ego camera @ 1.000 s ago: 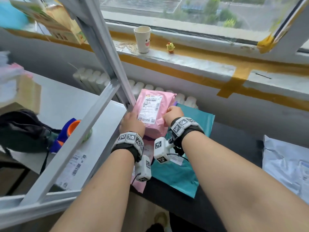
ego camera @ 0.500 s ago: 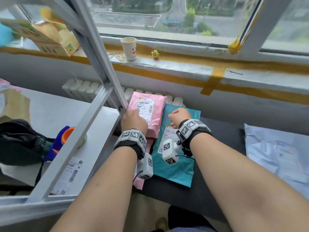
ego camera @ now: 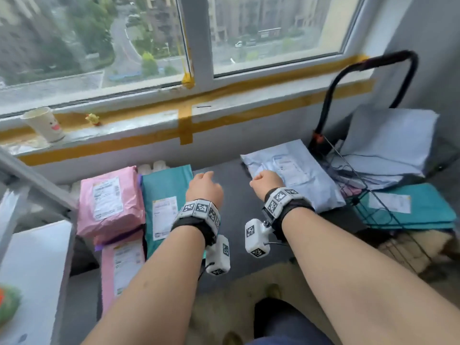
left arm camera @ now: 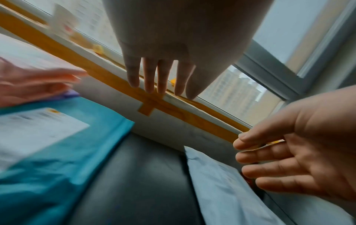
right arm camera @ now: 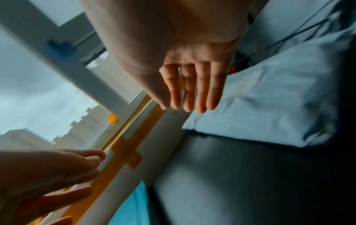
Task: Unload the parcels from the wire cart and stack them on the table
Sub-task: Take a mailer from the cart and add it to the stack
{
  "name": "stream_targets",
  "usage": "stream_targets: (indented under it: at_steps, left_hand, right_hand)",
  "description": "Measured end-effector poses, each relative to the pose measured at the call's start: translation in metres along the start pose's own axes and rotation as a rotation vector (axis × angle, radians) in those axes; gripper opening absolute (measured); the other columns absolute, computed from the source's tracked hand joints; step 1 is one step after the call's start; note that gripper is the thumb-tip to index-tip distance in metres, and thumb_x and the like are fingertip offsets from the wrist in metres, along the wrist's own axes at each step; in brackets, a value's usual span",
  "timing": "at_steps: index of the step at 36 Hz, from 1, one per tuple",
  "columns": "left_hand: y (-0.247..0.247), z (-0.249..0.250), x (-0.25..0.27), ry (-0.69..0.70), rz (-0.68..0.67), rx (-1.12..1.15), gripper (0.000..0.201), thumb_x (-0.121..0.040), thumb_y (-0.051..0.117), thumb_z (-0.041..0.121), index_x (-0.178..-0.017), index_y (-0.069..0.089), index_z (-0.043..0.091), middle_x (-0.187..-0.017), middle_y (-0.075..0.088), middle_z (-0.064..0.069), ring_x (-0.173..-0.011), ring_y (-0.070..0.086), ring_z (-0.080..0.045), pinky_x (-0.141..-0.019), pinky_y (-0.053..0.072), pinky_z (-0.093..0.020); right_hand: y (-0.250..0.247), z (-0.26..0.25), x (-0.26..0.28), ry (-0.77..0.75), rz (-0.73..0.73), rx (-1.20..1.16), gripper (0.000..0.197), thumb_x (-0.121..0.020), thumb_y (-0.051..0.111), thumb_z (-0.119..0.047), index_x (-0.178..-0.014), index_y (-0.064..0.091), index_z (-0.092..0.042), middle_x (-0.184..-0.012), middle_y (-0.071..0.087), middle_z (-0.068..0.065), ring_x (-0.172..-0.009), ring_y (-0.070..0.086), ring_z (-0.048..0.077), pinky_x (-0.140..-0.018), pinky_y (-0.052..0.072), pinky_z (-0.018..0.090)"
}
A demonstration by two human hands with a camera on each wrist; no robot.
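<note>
At the far left a white shelf unit (ego camera: 32,270) with a grey slanted strut stood against the table's left edge. On the windowsill (ego camera: 139,125) behind sat a paper cup (ego camera: 44,124) and a small yellow figurine (ego camera: 92,119), with yellow tape along the sill. At the table's left end a pink parcel (ego camera: 109,200) lay on top of another pink parcel (ego camera: 123,265), a teal parcel (ego camera: 166,202) touching them on the right. The left hand (ego camera: 204,186) hovered over the bare dark table (ego camera: 236,207), its fingers (left arm camera: 150,76) straight, slightly apart, holding nothing. The right hand (ego camera: 266,181) hovered beside it, fingers (right arm camera: 200,91) straight and close together, empty, just above the pale blue-grey parcel (ego camera: 293,175) at the table's back right. Past the right edge stood the wire cart (ego camera: 353,170) with its black handle, holding grey parcels (ego camera: 388,145) and teal parcels (ego camera: 410,207).
</note>
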State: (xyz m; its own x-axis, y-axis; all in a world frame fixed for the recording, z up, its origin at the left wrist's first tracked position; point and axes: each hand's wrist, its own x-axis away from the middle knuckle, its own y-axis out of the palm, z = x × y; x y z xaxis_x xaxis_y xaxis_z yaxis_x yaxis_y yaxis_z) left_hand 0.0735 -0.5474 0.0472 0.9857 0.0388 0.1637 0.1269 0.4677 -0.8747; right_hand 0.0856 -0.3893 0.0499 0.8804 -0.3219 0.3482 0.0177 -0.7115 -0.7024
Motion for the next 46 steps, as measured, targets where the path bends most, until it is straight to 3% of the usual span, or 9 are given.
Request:
stream_targets:
  at_steps: [3, 7, 15, 19, 23, 27, 33, 38, 46]
  left_hand:
    - [0.024, 0.047, 0.009, 0.104, -0.088, -0.022, 0.047, -0.095, 0.043, 0.021, -0.142, 0.041, 0.02, -0.148, 0.037, -0.007, -0.133, 0.037, -0.027, -0.106, 0.033, -0.036]
    - [0.058, 0.11, 0.022, 0.208, -0.171, -0.035, 0.047, -0.094, 0.042, 0.022, -0.141, 0.043, 0.021, -0.149, 0.036, -0.006, -0.133, 0.038, -0.027, -0.106, 0.035, -0.038]
    - [0.138, 0.233, 0.043, 0.348, -0.277, -0.05, 0.047, -0.095, 0.042, 0.022, -0.142, 0.041, 0.019, -0.149, 0.036, -0.006, -0.135, 0.035, -0.023, -0.111, 0.031, -0.036]
    - [0.184, 0.295, 0.052, 0.367, -0.303, -0.072, 0.043, -0.095, 0.042, 0.021, -0.138, 0.047, 0.018, -0.144, 0.042, -0.007, -0.132, 0.039, -0.026, -0.109, 0.032, -0.034]
    - [0.231, 0.353, 0.065, 0.382, -0.33, -0.108, 0.038, -0.094, 0.042, 0.021, -0.131, 0.054, 0.018, -0.138, 0.046, -0.009, -0.126, 0.044, -0.029, -0.103, 0.039, -0.037]
    - [0.271, 0.398, 0.079, 0.38, -0.387, -0.133, 0.04, -0.092, 0.042, 0.019, -0.131, 0.053, 0.017, -0.138, 0.047, -0.009, -0.125, 0.045, -0.029, -0.101, 0.041, -0.039]
    - [0.318, 0.444, 0.087, 0.371, -0.441, -0.149, 0.044, -0.093, 0.046, 0.022, -0.136, 0.048, 0.018, -0.142, 0.043, -0.007, -0.128, 0.042, -0.026, -0.105, 0.039, -0.041]
    - [0.351, 0.467, 0.079, 0.359, -0.504, -0.189, 0.046, -0.09, 0.051, 0.025, -0.136, 0.048, 0.019, -0.14, 0.044, -0.009, -0.128, 0.042, -0.027, -0.106, 0.037, -0.041]
    - [0.401, 0.496, 0.052, 0.391, -0.593, -0.261, 0.046, -0.091, 0.048, 0.022, -0.137, 0.047, 0.022, -0.143, 0.041, -0.006, -0.131, 0.038, -0.026, -0.108, 0.036, -0.04]
  right_hand:
    - [-0.037, 0.043, 0.002, 0.086, 0.104, -0.005, 0.022, -0.094, 0.045, -0.013, -0.072, 0.048, -0.013, -0.097, 0.058, 0.017, -0.088, 0.054, 0.029, -0.071, 0.035, 0.026]
    - [-0.084, 0.099, 0.003, 0.169, 0.144, 0.01, 0.03, -0.098, 0.041, -0.012, -0.118, 0.061, 0.0, -0.124, 0.06, 0.018, -0.116, 0.056, 0.032, -0.089, 0.044, 0.03]
    - [-0.168, 0.21, -0.016, 0.348, 0.202, -0.051, 0.028, -0.094, 0.05, -0.016, -0.113, 0.066, -0.004, -0.121, 0.064, 0.016, -0.11, 0.06, 0.033, -0.082, 0.044, 0.028]
    - [-0.213, 0.269, -0.036, 0.377, 0.182, -0.032, 0.014, -0.092, 0.05, -0.014, -0.092, 0.063, -0.008, -0.099, 0.06, 0.019, -0.089, 0.056, 0.033, -0.075, 0.042, 0.029]
    - [-0.256, 0.332, -0.052, 0.442, 0.179, -0.02, 0.034, -0.099, 0.041, -0.016, -0.122, 0.06, 0.0, -0.128, 0.058, 0.018, -0.118, 0.055, 0.033, -0.091, 0.043, 0.031]
    - [-0.285, 0.391, -0.064, 0.512, 0.175, -0.049, 0.031, -0.096, 0.045, -0.017, -0.117, 0.061, 0.0, -0.123, 0.061, 0.018, -0.112, 0.058, 0.034, -0.081, 0.044, 0.031]
    - [-0.312, 0.453, -0.083, 0.559, 0.122, -0.129, 0.035, -0.094, 0.049, -0.016, -0.125, 0.061, -0.002, -0.127, 0.06, 0.017, -0.118, 0.056, 0.031, -0.093, 0.045, 0.032]
    - [-0.313, 0.492, -0.099, 0.6, 0.089, -0.118, 0.029, -0.096, 0.047, -0.022, -0.115, 0.06, -0.003, -0.125, 0.06, 0.015, -0.099, 0.057, 0.029, -0.075, 0.04, 0.029]
    - [-0.305, 0.541, -0.123, 0.734, 0.112, -0.249, 0.038, -0.097, 0.05, -0.021, -0.13, 0.056, -0.002, -0.131, 0.056, 0.017, -0.121, 0.054, 0.03, -0.094, 0.044, 0.032]
